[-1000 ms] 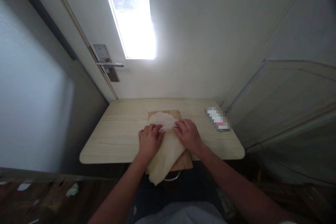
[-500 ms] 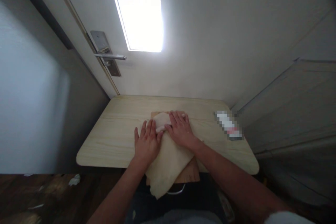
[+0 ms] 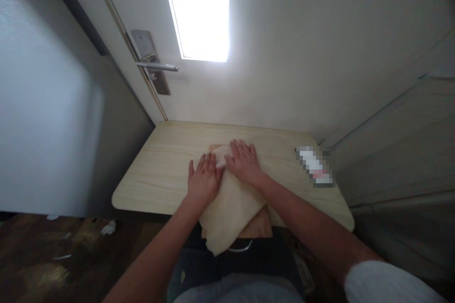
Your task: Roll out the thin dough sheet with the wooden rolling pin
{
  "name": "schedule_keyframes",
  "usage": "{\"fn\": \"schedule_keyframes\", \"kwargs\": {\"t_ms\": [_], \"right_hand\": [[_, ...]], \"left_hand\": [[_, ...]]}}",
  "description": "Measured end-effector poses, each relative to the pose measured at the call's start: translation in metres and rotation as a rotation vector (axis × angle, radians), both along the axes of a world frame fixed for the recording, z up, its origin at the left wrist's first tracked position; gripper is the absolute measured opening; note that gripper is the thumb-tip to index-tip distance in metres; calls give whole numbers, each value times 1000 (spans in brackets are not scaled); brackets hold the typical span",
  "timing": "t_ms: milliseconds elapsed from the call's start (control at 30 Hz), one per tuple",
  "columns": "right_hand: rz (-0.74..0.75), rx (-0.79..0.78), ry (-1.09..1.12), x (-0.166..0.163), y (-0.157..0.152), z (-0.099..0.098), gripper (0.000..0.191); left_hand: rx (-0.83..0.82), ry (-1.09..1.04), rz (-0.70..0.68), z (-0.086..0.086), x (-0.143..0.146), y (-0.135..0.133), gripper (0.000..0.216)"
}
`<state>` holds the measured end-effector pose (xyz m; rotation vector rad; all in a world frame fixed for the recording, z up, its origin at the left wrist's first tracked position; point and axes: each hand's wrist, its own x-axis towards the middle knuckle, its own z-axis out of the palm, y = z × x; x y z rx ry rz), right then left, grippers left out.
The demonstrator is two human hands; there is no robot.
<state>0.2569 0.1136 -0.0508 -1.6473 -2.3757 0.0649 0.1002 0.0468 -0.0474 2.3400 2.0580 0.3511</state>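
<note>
A pale, thin sheet of dough [image 3: 232, 208] covers most of a wooden cutting board [image 3: 261, 227]. Its near corner hangs past the board's front edge. My left hand [image 3: 204, 180] lies palm down across the left side of the dough's far part, fingers outstretched. Opposite it, my right hand [image 3: 245, 163] presses on the far right part with its fingers extended and its thumb pointing inward. A whitish patch of the dough shows between the hands. What lies beneath the palms is hidden.
The board overhangs the front of a light wood-grain table [image 3: 152, 175]. A blurred-out white item [image 3: 314, 166] lies at the table's right. Behind stands a door with a metal handle [image 3: 158, 66] and a bright window pane [image 3: 204, 14]. Crumpled white scrap [image 3: 108, 227] is on the floor.
Both hands have slid a little forward over the dough, and the pale ridge between them shows less. The camera view has shifted slightly.
</note>
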Motion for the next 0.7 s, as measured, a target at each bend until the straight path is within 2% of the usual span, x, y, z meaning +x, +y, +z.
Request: {"fn": "schedule_keyframes", "kwargs": {"t_ms": [100,200,500,700], "right_hand": [[5,22,-5,24,-31,-6,65],[23,10,-16,31,-38,-7,67],[45,5,13,-29,35,1,62],[16,-43,16,-55,60,7,56]], "left_hand": [[13,-32,-11,-7,21,-35,61],[26,-45,10,-11,29,-45,62],[-18,0,96,-5,-15,21,58],[-62,27,103,-3,-36,47,57]]}}
